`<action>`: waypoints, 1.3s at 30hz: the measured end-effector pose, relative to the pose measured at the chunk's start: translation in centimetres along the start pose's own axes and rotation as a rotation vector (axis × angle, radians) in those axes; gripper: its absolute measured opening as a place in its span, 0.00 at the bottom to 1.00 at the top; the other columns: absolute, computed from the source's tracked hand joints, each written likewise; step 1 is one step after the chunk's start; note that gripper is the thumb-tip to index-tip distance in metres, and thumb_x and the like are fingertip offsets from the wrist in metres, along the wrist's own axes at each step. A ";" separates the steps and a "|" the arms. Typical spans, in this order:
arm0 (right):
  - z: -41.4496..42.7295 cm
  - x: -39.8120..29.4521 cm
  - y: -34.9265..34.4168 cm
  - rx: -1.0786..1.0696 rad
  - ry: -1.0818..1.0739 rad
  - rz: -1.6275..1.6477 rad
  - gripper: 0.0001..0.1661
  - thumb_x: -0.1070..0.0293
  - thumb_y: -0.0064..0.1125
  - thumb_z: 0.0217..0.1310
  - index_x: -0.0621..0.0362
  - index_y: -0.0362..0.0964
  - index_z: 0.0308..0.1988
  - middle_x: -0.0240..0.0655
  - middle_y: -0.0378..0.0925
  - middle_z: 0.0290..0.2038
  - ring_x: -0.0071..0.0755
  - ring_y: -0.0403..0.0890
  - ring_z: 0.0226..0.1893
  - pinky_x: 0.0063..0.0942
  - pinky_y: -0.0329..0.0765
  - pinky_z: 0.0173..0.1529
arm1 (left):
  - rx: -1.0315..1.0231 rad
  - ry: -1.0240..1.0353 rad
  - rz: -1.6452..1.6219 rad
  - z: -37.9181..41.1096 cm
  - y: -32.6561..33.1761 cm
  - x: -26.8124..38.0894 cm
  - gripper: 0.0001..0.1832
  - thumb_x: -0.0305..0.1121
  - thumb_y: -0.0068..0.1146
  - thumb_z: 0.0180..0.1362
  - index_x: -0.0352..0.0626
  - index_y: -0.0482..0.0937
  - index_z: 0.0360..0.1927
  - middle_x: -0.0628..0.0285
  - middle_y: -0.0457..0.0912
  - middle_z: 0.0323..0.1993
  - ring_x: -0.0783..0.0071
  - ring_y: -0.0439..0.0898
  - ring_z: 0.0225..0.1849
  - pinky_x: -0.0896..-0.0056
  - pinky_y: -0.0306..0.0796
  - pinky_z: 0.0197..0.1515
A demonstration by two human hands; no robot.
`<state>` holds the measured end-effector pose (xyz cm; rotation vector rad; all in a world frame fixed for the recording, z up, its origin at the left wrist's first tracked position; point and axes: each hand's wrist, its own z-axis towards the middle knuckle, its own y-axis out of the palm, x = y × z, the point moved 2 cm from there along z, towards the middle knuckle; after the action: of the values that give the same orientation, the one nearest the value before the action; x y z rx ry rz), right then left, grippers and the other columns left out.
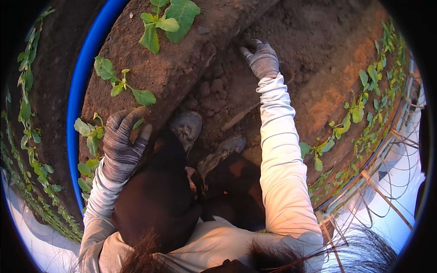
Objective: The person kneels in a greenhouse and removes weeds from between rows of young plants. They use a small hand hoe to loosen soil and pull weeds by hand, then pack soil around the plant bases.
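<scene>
My left hand (125,145), in a grey striped knit glove with bare fingertips, rests over the edge of the raised soil bed (164,65), beside a leafy seedling (91,133). Its fingers are apart, and a small leaf shows between them. My right hand (261,58), gloved alike, reaches down to the loose soil of the furrow (304,37). Its thumb and fingers are apart, with nothing plainly seen between them. Farther up the bed grow another seedling (124,85) and a larger one (164,24).
A blue hose (76,75) runs along the bed's left side. My shoes (187,128) stand in the furrow near a stick-like piece (240,117). Rows of seedlings grow at the far left (27,105) and right (356,112). Wooden stakes (385,198) and thin hoops line the right edge.
</scene>
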<state>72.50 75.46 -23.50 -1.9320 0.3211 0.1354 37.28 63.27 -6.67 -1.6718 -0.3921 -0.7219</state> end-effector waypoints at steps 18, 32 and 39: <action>7.0 -2.5 -0.7 -0.115 0.238 -0.162 0.31 0.44 0.65 0.50 0.48 0.77 0.51 0.42 0.78 0.52 0.47 0.77 0.54 0.40 0.74 0.58 | -0.043 -0.002 0.031 -0.3 -0.2 -0.9 0.23 0.21 0.67 0.46 0.42 0.78 0.49 0.56 0.79 0.42 0.60 0.79 0.45 0.65 0.73 0.47; 0.3 2.9 0.0 -0.022 0.189 1.406 0.26 0.68 0.61 0.59 0.65 0.69 0.56 0.38 0.79 0.43 0.29 0.80 0.36 0.28 0.78 0.46 | -0.022 -0.024 -0.007 0.0 0.1 -1.0 0.22 0.22 0.67 0.46 0.43 0.79 0.48 0.57 0.79 0.41 0.61 0.79 0.44 0.65 0.74 0.47; -9.7 -3.8 -0.2 -0.237 0.031 2.000 0.26 0.68 0.61 0.59 0.67 0.69 0.56 0.38 0.79 0.40 0.28 0.79 0.35 0.29 0.78 0.45 | -0.109 0.111 -0.417 3.5 4.9 2.3 0.23 0.22 0.66 0.49 0.41 0.77 0.52 0.58 0.79 0.40 0.65 0.80 0.42 0.70 0.75 0.46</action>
<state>68.36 67.21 -18.73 -1.0794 2.1676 1.4235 42.82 65.26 -9.20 -1.6591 -0.6415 -1.1558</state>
